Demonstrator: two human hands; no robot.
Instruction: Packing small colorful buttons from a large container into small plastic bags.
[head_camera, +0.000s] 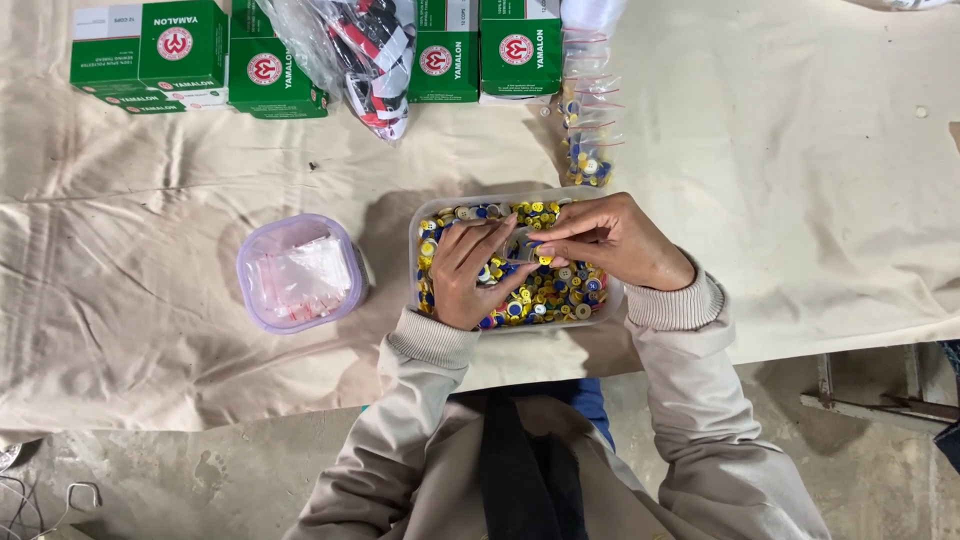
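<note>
sleeves: beige long-sleeved fabric jacket (690, 420) | cuffs: ribbed knit, same beige (668, 305) | front: dark strap down the chest (525, 465) | blue garment beneath (590, 400)

Clear tub (425, 215) of mixed buttons (560, 290)

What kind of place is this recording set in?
Probably a small sewing-supplies packing workshop: a cloth-covered table, stacked green boxes, a clear tub of coloured buttons, and a tub of small zip bags.

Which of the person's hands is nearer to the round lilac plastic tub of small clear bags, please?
Left. The left hand is over the clear tray of buttons, just right of the lilac tub; the right hand lies farther right.
</note>
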